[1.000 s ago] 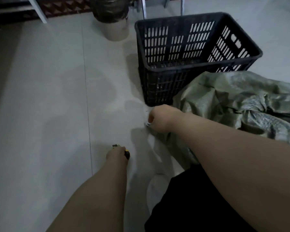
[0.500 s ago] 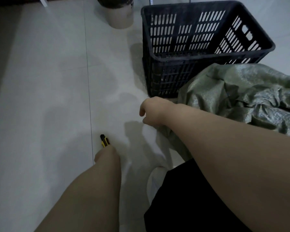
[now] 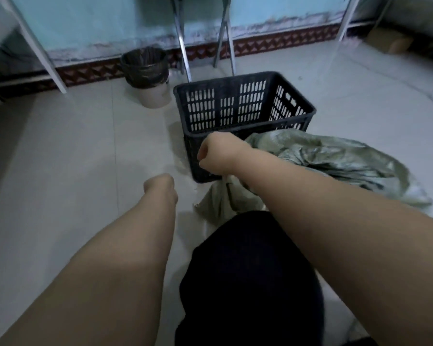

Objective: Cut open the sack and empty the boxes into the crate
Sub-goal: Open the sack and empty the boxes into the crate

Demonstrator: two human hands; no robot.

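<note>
Beside crate (image 3: pixel 243 113) rim, right hand (image 3: pixel 216 156) gripping sack (image 3: pixel 335 161) edge

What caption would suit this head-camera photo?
Right hand lifts a corner of the green sack beside an empty black crate; left hand fisted.

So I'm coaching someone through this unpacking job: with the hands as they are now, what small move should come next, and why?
Probably lift the sack's gathered corner higher and toward the crate. The right hand is fisted on that corner beside the crate's near wall, the crate looks empty, and the sack slumps on the floor. The left hand is closed; whether it holds anything cannot be seen.
</note>
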